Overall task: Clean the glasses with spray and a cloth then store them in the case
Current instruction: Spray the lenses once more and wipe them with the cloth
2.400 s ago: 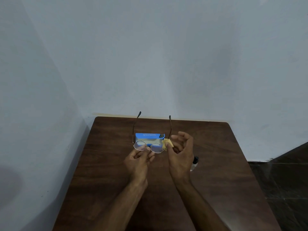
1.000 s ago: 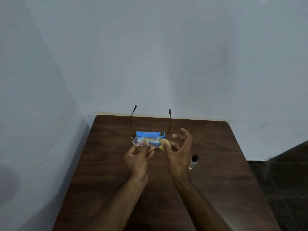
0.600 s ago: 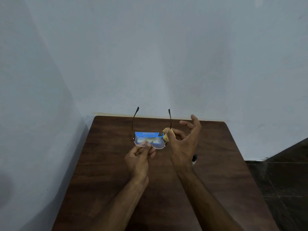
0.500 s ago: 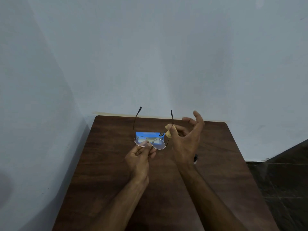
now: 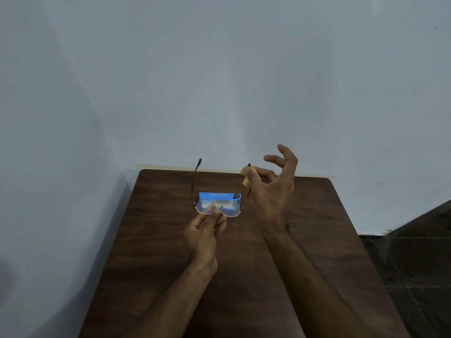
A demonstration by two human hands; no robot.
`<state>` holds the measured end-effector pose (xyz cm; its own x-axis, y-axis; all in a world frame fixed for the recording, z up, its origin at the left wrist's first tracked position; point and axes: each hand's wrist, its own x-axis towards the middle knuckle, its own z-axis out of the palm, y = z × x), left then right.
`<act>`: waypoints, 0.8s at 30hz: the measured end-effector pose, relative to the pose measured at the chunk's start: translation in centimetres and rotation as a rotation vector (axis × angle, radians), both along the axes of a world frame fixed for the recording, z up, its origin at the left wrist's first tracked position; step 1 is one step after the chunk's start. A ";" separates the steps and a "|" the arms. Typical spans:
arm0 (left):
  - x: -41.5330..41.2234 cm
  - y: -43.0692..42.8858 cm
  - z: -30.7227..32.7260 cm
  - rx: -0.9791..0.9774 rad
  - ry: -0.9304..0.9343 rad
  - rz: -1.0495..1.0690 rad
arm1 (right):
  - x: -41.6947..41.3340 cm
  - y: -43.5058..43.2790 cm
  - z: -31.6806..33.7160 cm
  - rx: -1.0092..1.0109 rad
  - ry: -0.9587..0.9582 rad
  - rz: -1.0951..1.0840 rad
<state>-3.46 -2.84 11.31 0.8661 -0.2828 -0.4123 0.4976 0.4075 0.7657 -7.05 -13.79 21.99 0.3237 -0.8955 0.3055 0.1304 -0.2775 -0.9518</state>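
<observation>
Glasses [image 5: 218, 208] are pointing temples-up toward the wall, left hand [image 5: 204, 231] pinching the bridge, right hand [image 5: 273, 189] pinching the cloth [image 5: 245, 176] on one temple tip.

Round wire-rimmed glasses [image 5: 218, 208], temples open, before blue case [image 5: 219, 196].

Print on blue case [image 5: 219, 196] too blurred to read.
</observation>
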 end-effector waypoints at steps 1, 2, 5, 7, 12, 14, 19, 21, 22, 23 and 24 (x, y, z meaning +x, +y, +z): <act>0.0 0.1 0.0 -0.011 0.022 -0.004 | 0.0 0.2 0.0 -0.004 0.000 -0.001; 0.0 0.1 0.0 -0.019 0.039 -0.014 | 0.1 0.3 0.1 -0.004 -0.002 -0.001; -0.3 0.1 0.1 -0.020 0.075 -0.069 | 0.1 0.6 0.2 -0.009 -0.008 -0.008; -0.4 0.1 0.2 -0.024 0.083 -0.099 | 0.0 0.7 0.2 -0.017 -0.007 -0.009; -0.3 0.1 -0.1 -0.008 0.069 -0.088 | -0.4 0.9 -0.2 -0.023 -0.025 -0.021; -0.2 0.2 -0.2 0.011 0.051 -0.077 | -0.6 1.1 -0.9 -0.022 -0.037 0.001; 0.2 0.2 0.2 0.005 0.033 -0.058 | -1.4 2.0 -4.2 0.005 0.014 0.027; 0.4 0.2 0.3 0.004 0.026 -0.054 | -1.6 2.3 -5.9 0.019 0.057 0.022; 0.6 0.1 0.2 0.004 0.025 -0.052 | -1.7 2.4 -6.7 0.032 0.076 0.027; 0.7 0.1 0.3 0.002 0.027 -0.052 | -1.8 2.4 -7.4 0.044 0.094 0.034; 0.8 0.1 0.2 0.003 0.028 -0.051 | -1.9 2.4 -8.0 0.054 0.113 0.039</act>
